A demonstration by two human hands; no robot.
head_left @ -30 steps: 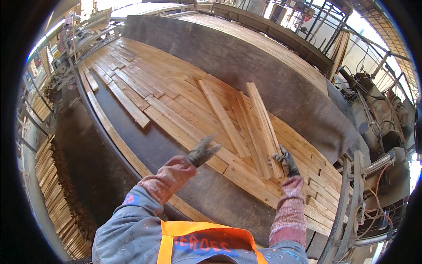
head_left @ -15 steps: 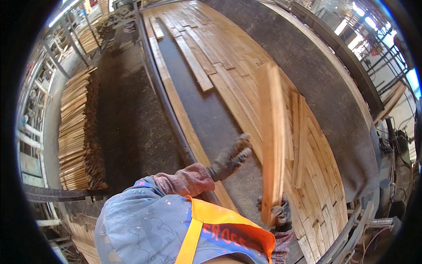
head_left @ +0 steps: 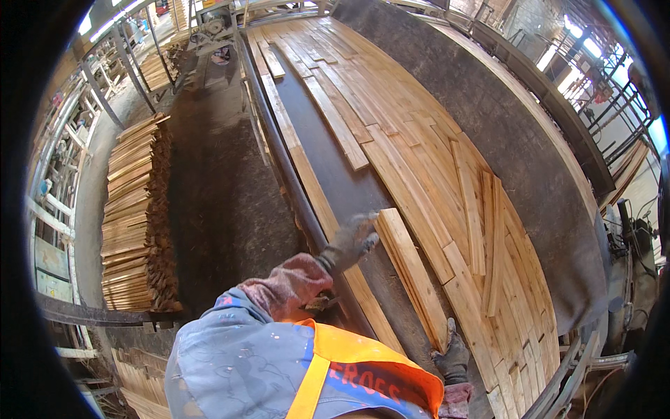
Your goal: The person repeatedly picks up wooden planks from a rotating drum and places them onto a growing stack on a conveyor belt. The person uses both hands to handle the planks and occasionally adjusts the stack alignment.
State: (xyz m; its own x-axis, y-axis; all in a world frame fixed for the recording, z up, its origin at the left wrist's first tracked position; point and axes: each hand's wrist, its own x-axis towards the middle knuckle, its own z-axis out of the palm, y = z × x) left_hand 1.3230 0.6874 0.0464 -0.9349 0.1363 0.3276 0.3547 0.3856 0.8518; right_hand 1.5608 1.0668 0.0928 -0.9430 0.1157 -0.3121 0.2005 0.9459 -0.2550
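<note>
Right hand (head_left: pixel 452 357) gripping near end of plank (head_left: pixel 412 276) lying on dark belt (head_left: pixel 349 188); left hand (head_left: pixel 351 241) spread wide, empty, beside plank's far end.

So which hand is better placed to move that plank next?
Probably the right hand: its grip is already closed on the plank's near end. The left hand only hovers beside the far end.

No packages, signs or screens are showing anywhere in this view. The only printed thing is a dark blue fabric panel with red lettering (head_left: pixel 359 380), sitting on the person's chest at the bottom edge and framed by the bright orange straps of a safety vest (head_left: pixel 317 370), partly cut off.
</note>
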